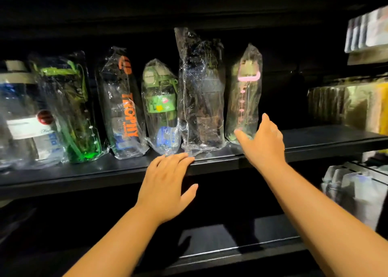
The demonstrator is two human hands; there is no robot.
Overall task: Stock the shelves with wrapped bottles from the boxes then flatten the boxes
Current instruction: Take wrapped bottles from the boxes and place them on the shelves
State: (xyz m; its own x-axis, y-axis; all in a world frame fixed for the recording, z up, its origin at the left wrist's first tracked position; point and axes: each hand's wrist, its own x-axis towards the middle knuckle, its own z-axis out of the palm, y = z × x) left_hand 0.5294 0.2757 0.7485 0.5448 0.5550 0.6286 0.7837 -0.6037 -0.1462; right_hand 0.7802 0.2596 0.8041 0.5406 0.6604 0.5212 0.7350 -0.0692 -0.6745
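Though wrapped (clear plastic (190,37)), bottles (126,108) line shelf (315,138).

A: Light level?
B: Dim. The black shelf (315,136) and the back wall (283,77) go almost pure black. Light comes from the camera side; left hand (165,186) and right hand (262,144) are evenly lit.
A: Glare?
B: White streaks on the wrap of the wrapped bottles (159,108), heaviest on the tall dark bottle (201,92). Sheen along the shelf's front edge.
A: Shadows?
B: One dark hand-like patch on the lower shelf (220,234).
A: Sharpness?
B: Centre fair; lettering on the orange-lettered bottle (128,108) reads clean. Leftmost bottles smeared, packets (369,31) at right edge blurred. Wide-angle bend: shelf edge bows, sagging left.
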